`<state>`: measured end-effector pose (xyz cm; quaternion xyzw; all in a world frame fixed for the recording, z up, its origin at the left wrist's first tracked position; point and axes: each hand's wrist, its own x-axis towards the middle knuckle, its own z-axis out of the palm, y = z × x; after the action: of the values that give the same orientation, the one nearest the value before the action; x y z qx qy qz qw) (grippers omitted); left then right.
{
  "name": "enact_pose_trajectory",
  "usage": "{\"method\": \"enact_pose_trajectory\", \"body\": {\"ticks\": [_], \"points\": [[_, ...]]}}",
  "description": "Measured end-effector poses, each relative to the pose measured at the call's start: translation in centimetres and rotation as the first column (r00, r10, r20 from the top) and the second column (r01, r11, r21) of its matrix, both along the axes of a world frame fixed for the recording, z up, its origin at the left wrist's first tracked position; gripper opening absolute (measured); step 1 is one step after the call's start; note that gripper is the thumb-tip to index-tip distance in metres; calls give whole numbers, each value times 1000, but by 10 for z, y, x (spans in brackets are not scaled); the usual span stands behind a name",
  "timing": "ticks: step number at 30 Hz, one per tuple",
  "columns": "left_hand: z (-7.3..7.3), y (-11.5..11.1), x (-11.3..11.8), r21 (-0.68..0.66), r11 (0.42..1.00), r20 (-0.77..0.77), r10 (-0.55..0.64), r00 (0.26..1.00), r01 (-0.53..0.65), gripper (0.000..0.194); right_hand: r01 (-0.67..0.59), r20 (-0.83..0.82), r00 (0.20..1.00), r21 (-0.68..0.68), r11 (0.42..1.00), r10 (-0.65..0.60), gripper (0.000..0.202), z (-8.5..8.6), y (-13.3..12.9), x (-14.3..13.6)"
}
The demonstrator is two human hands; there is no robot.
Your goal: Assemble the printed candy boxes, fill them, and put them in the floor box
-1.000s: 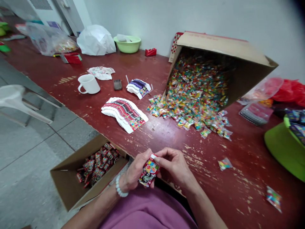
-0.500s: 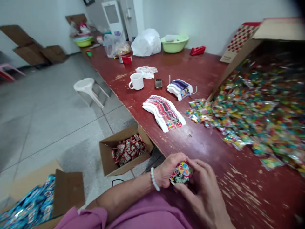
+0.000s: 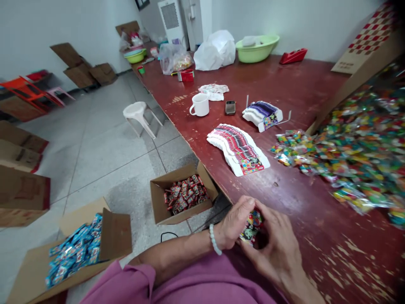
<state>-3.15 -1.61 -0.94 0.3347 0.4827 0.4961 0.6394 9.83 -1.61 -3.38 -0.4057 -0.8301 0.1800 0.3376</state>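
Note:
Between my two hands, near the table's front edge, is a small printed candy box (image 3: 250, 230) with a colourful picture on black. My left hand (image 3: 237, 221), with a pale bead bracelet at the wrist, closes on the box's left side, thumb on top. My right hand (image 3: 276, 240) curls round its right side, fingertips meeting the left hand. The fingers hide much of the box. Beyond them a fanned row of flat red printed cartons (image 3: 238, 150) lies on the table. A shorter purple stack (image 3: 263, 115) sits behind it.
Clear packets of colourful sweets (image 3: 357, 160) spill from a big carton at right. On the red table (image 3: 303, 97) stand a white mug (image 3: 200, 105) and a phone (image 3: 230, 107). Floor cartons hold small red boxes (image 3: 186, 194) and blue packets (image 3: 77, 249). A white stool (image 3: 139, 112) stands beyond.
The view has swung left, so things appear farther right. My left thumb and fingers have moved over the box, covering more of it. Both hands still hold it.

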Motion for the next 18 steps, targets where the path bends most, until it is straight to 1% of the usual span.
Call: {"method": "enact_pose_trajectory", "body": {"ticks": [2,4,5,6,7,8,9,10,11,12,13,14,16,18], "points": [[-2,-3,-11,-109,994,22,27,999,-25,36,-65,-12,998,-76,995,64,87,1,-1,-9],[-1,-10,-34,-219,974,-4,48,999,-48,38,-103,-11,995,-150,983,102,94,-1,1,-12],[0,-14,-51,-247,968,-67,40,997,-55,41,-93,-14,996,-177,980,93,93,-2,4,-10],[1,-19,-70,-249,963,-191,55,980,-102,44,-61,-24,998,-193,979,57,89,-5,8,-6],[1,-23,-91,-234,961,-348,60,936,-149,44,-11,-42,999,-202,979,2,81,-7,14,0],[1,-27,-112,-176,962,-517,89,851,-208,43,51,-65,996,-208,977,-66,71,-11,22,7],[1,-29,-131,-99,967,-663,111,740,-235,41,113,-89,987,-217,970,-135,61,-14,32,14],[0,-28,-147,-27,971,-764,132,632,-236,42,165,-111,975,-224,960,-194,53,-17,44,21],[0,-26,-157,41,975,-826,157,542,-220,42,206,-131,962,-234,950,-241,48,-20,58,26],[-1,-21,-161,91,978,-863,171,475,-187,41,237,-143,951,-239,942,-275,46,-21,72,29],[-1,-13,-159,132,980,-883,184,432,-147,40,260,-150,942,-234,937,-299,45,-22,87,30],[0,-4,-151,182,977,-892,210,400,-108,38,278,-146,937,-233,932,-316,46,-22,103,27],[1,19,-123,300,954,-884,281,373,-7,34,319,-111,930,-226,920,-350,46,-20,130,15],[0,46,-92,385,912,-877,313,365,141,35,385,18,920,-245,890,-393,48,-17,149,-1]]}}
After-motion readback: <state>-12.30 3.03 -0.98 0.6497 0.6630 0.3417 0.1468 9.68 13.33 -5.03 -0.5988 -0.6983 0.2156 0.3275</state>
